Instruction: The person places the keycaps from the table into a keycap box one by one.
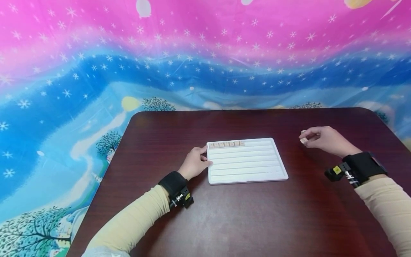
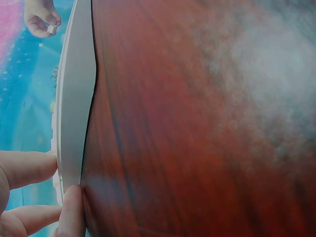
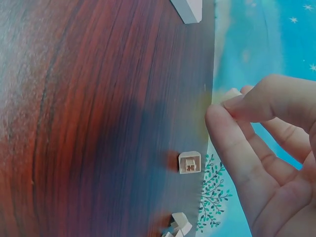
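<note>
A white tray (image 1: pixel 247 162) with raised ridges lies on the table, and several beige keycaps (image 1: pixel 226 144) stand in a row at the left of its top channel. My left hand (image 1: pixel 194 163) holds the tray by its left edge; in the left wrist view, fingertips (image 2: pixel 73 210) touch the rim. To the right of the tray, my right hand (image 1: pixel 324 139) is raised and pinches a small pale keycap (image 2: pixel 52 29) between thumb and fingers. In the right wrist view the fingers mostly hide that keycap. Below them on the table lies a loose keycap (image 3: pixel 189 162), hollow side showing.
More loose keycaps (image 3: pixel 181 224) lie near the table's far edge, partly cut off by the right wrist frame. The dark wooden table (image 1: pixel 244 217) ends at a patterned cloth backdrop (image 1: pixel 205 64). A corner of the tray (image 3: pixel 190 10) shows in the right wrist view.
</note>
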`<state>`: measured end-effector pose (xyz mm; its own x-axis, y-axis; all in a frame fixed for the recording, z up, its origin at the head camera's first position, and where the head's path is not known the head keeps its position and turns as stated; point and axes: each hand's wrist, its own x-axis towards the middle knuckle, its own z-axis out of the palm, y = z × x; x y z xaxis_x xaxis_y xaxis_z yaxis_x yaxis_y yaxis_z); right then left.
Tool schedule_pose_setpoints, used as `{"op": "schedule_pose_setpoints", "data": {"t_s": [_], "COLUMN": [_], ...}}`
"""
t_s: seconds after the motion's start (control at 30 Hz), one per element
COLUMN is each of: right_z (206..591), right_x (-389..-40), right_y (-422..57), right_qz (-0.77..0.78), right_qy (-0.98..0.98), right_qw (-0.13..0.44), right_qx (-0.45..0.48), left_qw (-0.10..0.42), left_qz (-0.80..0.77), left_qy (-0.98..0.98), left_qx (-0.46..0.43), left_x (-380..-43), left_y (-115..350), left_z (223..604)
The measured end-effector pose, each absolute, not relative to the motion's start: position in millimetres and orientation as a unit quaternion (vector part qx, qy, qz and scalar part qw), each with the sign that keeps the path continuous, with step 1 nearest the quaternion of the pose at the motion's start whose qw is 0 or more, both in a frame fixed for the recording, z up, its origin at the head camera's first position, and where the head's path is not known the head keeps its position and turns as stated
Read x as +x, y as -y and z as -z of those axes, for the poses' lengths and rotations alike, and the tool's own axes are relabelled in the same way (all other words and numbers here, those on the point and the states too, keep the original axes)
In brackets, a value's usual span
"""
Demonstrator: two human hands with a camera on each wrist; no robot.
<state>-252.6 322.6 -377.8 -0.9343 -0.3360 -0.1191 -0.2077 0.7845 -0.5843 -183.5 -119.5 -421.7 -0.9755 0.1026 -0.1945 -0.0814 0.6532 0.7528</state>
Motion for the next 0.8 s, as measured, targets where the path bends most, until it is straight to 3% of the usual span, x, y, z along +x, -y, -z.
{"op": "schedule_pose_setpoints", "data": {"t_s": [0.8], "right_z": [376], "right_x": [-256], "right_y": [-290], "right_qz": [0.384], "right_qy": [-0.903], "right_qw": [0.13], "right_qx": [-0.141], "left_qw": [0.111], "left_qz": [-0.412], "left_qy": [-0.905], "left_qx": [0.006], "left_x": [-183], "left_y": [120], "left_z": [421]}}
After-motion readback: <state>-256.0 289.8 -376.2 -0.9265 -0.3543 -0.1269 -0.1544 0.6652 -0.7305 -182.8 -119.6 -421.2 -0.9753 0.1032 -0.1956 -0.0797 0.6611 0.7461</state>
